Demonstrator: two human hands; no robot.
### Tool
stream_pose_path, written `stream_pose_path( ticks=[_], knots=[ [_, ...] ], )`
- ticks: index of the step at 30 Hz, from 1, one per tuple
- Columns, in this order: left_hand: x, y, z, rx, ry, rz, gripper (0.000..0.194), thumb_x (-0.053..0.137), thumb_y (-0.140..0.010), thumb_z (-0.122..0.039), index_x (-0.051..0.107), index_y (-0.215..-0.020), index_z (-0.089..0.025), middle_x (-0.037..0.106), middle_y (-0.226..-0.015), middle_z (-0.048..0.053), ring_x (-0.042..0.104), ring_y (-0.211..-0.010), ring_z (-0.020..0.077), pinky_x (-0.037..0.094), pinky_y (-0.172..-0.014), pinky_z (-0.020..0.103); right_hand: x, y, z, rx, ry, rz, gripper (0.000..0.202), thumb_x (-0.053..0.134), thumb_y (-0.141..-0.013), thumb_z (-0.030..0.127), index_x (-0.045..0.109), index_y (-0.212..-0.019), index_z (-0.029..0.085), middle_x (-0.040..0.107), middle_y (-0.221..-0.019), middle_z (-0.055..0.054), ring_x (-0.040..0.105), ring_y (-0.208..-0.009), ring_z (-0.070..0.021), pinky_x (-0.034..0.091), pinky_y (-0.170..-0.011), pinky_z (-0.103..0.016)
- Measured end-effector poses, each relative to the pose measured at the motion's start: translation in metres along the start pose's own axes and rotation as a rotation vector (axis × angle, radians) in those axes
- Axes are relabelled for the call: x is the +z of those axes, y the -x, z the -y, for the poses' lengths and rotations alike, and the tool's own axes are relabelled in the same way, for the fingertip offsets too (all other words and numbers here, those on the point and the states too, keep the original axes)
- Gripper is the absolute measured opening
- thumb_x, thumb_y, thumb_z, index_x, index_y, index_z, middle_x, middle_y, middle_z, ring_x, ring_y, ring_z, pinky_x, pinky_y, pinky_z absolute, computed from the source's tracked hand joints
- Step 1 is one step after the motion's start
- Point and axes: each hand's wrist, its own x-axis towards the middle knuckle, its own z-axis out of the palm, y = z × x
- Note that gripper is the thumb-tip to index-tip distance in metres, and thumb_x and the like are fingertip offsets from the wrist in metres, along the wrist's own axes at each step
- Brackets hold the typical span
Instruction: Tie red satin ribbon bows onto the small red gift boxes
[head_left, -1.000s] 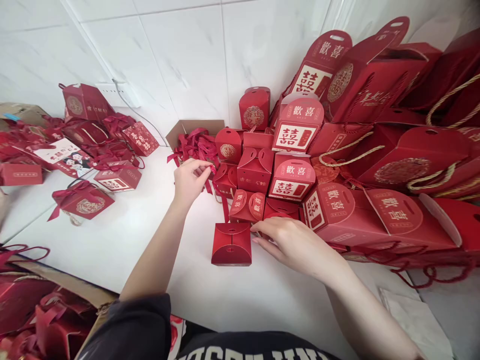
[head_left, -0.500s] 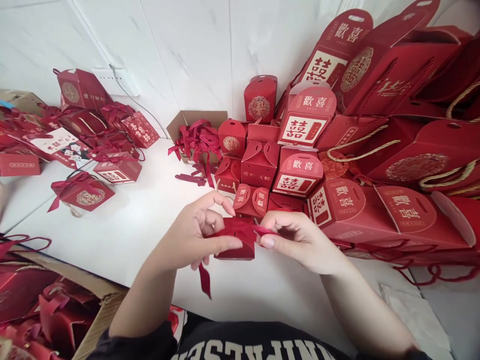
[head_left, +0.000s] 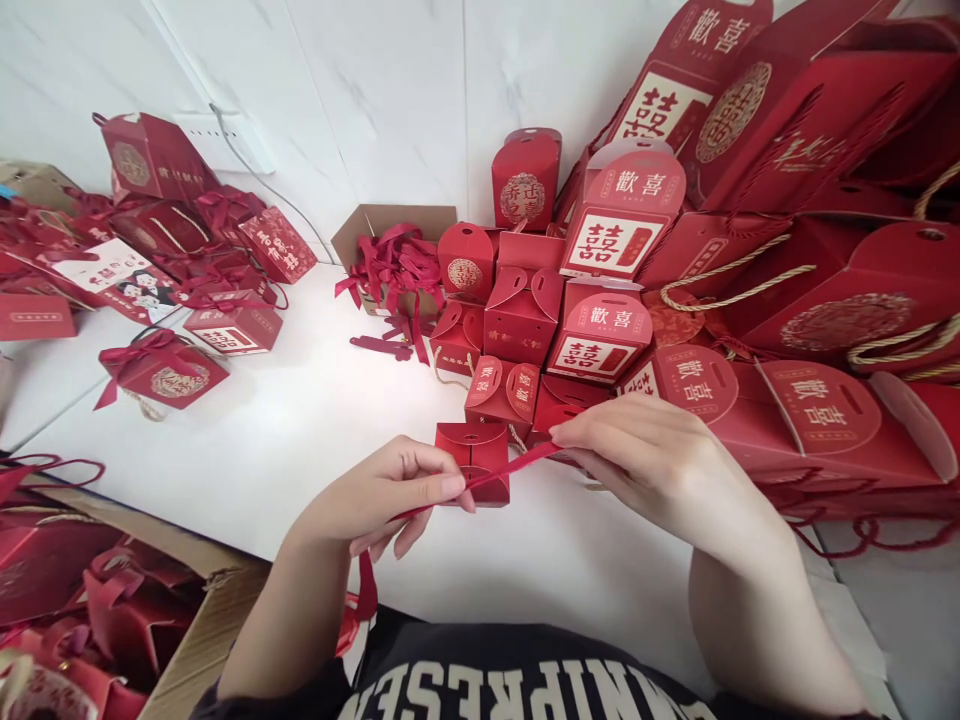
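A red ribbon (head_left: 517,464) is stretched between my two hands, slanting up to the right. My left hand (head_left: 409,487) pinches it between thumb and fingers, and its loose tail hangs below the palm. My right hand (head_left: 637,452) grips the other end with its fingertips, higher and further right. Under the ribbon, on the table, stands a small red gift box (head_left: 472,437) with slotted flaps on top. The ribbon crosses in front of the box; whether it touches cannot be told.
Stacked red gift boxes (head_left: 525,310) stand just beyond and to the right. A cardboard box of ribbons (head_left: 394,265) sits against the wall. Ribboned boxes (head_left: 161,370) lie on the left of the white table (head_left: 300,420). A carton (head_left: 202,610) of red boxes is at lower left.
My right hand has moved right and up, drawing the ribbon out straight. My left hand has shifted slightly left and down, uncovering the small box's top.
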Motion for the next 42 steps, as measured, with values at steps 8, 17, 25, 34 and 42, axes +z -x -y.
stream_pose_path(
  ticks=[8,17,25,34,42],
  knots=[
    [0.005,-0.004,0.021,0.037,0.185,0.045,0.036,0.061,-0.09,-0.049,0.066,-0.084,-0.013,0.058,-0.041,-0.002,0.034,-0.02,0.0044,0.024,-0.024,0.011,-0.007,0.003,-0.001,-0.035,0.106,-0.109,0.012,0.061,-0.091,0.008,0.06,-0.094,0.02,0.072,-0.091,-0.004,0.066,-0.084,-0.0202,0.047,-0.08,-0.036],
    [0.018,-0.012,0.024,0.299,0.344,0.037,0.024,0.074,-0.082,-0.034,0.069,-0.084,-0.011,0.077,-0.074,0.011,0.069,-0.049,0.0169,0.054,-0.046,0.021,0.006,-0.01,0.021,-0.003,-0.1,0.175,0.039,0.065,-0.092,0.029,0.053,-0.127,0.017,0.065,-0.125,-0.01,0.058,-0.12,-0.0245,0.043,-0.105,-0.043],
    [0.027,-0.018,0.019,0.241,0.359,0.082,0.027,0.076,-0.08,-0.032,0.072,-0.097,-0.011,0.078,-0.078,0.012,0.073,-0.059,0.0184,0.059,-0.055,0.024,0.039,-0.014,0.029,-0.072,-0.146,-0.083,0.02,0.052,-0.097,0.011,0.061,-0.114,0.017,0.075,-0.097,-0.004,0.069,-0.085,-0.0156,0.048,-0.096,-0.038],
    [0.02,-0.02,0.03,0.35,0.323,0.073,0.031,0.073,-0.081,-0.044,0.076,-0.08,-0.012,0.07,-0.068,0.009,0.063,-0.046,0.0131,0.05,-0.046,0.023,0.031,-0.011,0.018,-0.045,-0.154,-0.05,0.014,0.054,-0.099,0.02,0.067,-0.105,0.016,0.074,-0.079,-0.003,0.064,-0.067,-0.0138,0.05,-0.086,-0.035],
    [0.025,-0.024,0.027,0.729,0.384,-0.306,0.017,0.072,-0.081,-0.044,0.081,-0.081,-0.031,0.072,-0.115,0.008,0.067,-0.109,0.0248,0.056,-0.093,0.037,0.031,-0.012,0.02,0.152,-0.353,0.223,0.027,0.053,-0.1,0.031,0.075,-0.09,0.018,0.071,-0.067,-0.004,0.062,-0.06,-0.0139,0.043,-0.06,-0.024]
  ],
)
